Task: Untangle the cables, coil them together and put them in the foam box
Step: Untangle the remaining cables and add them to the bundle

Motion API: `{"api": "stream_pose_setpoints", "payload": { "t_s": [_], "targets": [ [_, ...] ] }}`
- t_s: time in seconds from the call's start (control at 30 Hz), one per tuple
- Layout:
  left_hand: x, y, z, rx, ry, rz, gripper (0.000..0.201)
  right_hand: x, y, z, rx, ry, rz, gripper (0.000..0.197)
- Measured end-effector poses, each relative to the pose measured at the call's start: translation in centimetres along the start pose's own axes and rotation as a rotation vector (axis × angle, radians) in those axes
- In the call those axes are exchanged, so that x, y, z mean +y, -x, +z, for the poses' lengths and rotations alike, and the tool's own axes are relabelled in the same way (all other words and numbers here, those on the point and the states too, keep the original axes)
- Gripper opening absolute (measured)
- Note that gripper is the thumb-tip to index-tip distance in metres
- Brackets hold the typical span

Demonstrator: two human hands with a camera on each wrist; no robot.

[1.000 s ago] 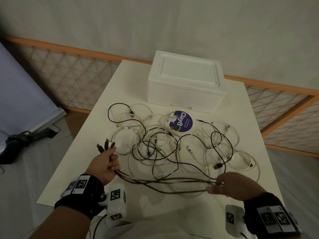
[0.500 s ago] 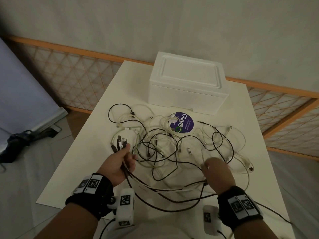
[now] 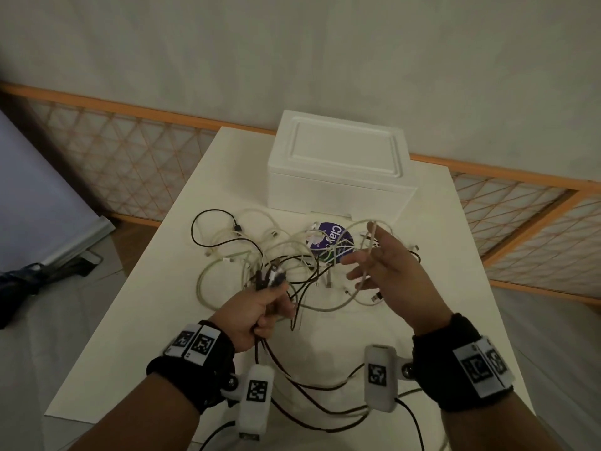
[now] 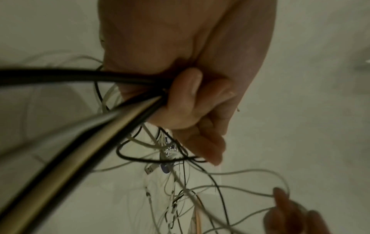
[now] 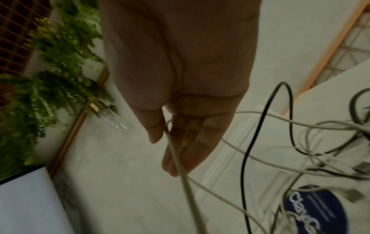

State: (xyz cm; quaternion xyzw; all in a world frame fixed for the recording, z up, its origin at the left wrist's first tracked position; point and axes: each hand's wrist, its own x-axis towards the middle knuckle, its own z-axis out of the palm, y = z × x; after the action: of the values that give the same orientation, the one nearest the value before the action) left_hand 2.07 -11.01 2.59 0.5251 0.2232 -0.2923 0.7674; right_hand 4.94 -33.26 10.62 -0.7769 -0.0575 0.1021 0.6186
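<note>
A tangle of black and white cables (image 3: pixel 276 252) lies mid-table in front of the closed white foam box (image 3: pixel 338 170). My left hand (image 3: pixel 263 307) grips a bundle of cable ends (image 3: pixel 271 278), plugs sticking up above the fist; the left wrist view shows its fingers (image 4: pixel 190 102) curled round the dark cables (image 4: pixel 100 79). These cables trail back over the table's near edge. My right hand (image 3: pixel 387 271) is raised above the tangle. A white cable (image 3: pixel 367 255) runs along its extended fingers, and the thumb (image 5: pixel 156 131) pinches this white cable (image 5: pixel 180 166) against them.
A round purple label (image 3: pixel 331 239) lies among the cables near the box. The white table (image 3: pixel 455 242) is narrow, with a lattice fence with orange rail (image 3: pixel 113 164) behind. A dark object (image 3: pixel 19 281) lies on the floor at left. Green plants (image 5: pixel 50 63) show in the right wrist view.
My right hand let go of the dark cables near the front edge, reached into the tangle and lifted a white cable. My left hand moved forward and right with the plug bundle.
</note>
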Motion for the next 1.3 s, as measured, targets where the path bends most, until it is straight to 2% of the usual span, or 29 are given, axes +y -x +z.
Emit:
{"api": "stream_pose_setpoints", "payload": {
  "t_s": [0.1, 0.17, 0.3, 0.43, 0.53, 0.6, 0.7, 0.77, 0.87, 0.93, 1.0, 1.07, 1.13, 1.2, 1.3],
  "targets": [
    [-0.2, -0.3, 0.4, -0.065, -0.153, -0.058, 0.039, -1.5, -0.4, -0.4, 0.046, -0.162, -0.014, 0.048],
    [-0.6, -0.9, 0.5, -0.069, -0.174, -0.089, 0.04, -2.2, -0.6, -0.9, 0.12, -0.217, -0.057, 0.047],
    [-0.9, -2.4, 0.5, -0.002, 0.035, -0.044, 0.035, -1.7, -0.6, -0.7, 0.188, -0.244, -0.068, 0.044],
    [-0.1, -3.4, 0.1, 0.074, 0.355, 0.075, 0.023, 0.4, -0.1, -0.9, 0.263, -0.04, -0.062, 0.016],
    [0.7, -3.8, -0.6, 0.142, 0.525, 0.126, 0.019, 2.4, -0.1, -2.2, 0.336, 0.307, -0.072, 0.018],
    [1.0, -4.0, -1.1, 0.186, 0.56, 0.136, 0.015, 3.4, -0.2, -2.9, 0.364, 0.486, -0.038, 0.022],
    [1.3, -3.9, -1.1, 0.202, 0.55, 0.134, 0.014, 3.9, -0.8, -3.1, 0.385, 0.586, 0.024, 0.027],
    [1.4, -3.7, -0.7, 0.213, 0.527, 0.133, 0.017, 3.5, -1.3, -2.1, 0.377, 0.771, 0.008, 0.036],
    [1.8, -3.5, 0.3, 0.25, 0.485, 0.161, 0.016, 2.3, -1.1, 1.2, 0.307, 1.182, -0.158, 0.049],
    [2.1, -3.2, 1.1, 0.269, 0.449, 0.178, 0.017, 0.9, -0.7, 3.6, 0.062, 1.28, -0.153, 0.055],
    [2.3, -2.9, 1.8, 0.268, 0.402, 0.182, 0.017, 0.2, -0.4, 5.6, -0.204, 1.354, -0.018, 0.059],
    [2.4, -2.6, 2.4, 0.261, 0.351, 0.181, 0.014, -0.2, -0.5, 6.5, -0.295, 1.442, 0.028, 0.054],
    [2.4, -2.3, 2.7, 0.247, 0.32, 0.183, 0.011, -0.7, -0.6, 6.7, -0.261, 1.476, -0.011, 0.045],
    [2.4, -1.9, 2.9, 0.222, 0.321, 0.185, 0.013, -0.7, -0.6, 6.6, -0.147, 1.476, -0.126, 0.035],
    [2.6, -1.2, 3.4, 0.196, 0.334, 0.203, 0.015, -0.5, -1.0, 6.2, 0.038, 1.42, -0.304, 0.038]
  ]
}}
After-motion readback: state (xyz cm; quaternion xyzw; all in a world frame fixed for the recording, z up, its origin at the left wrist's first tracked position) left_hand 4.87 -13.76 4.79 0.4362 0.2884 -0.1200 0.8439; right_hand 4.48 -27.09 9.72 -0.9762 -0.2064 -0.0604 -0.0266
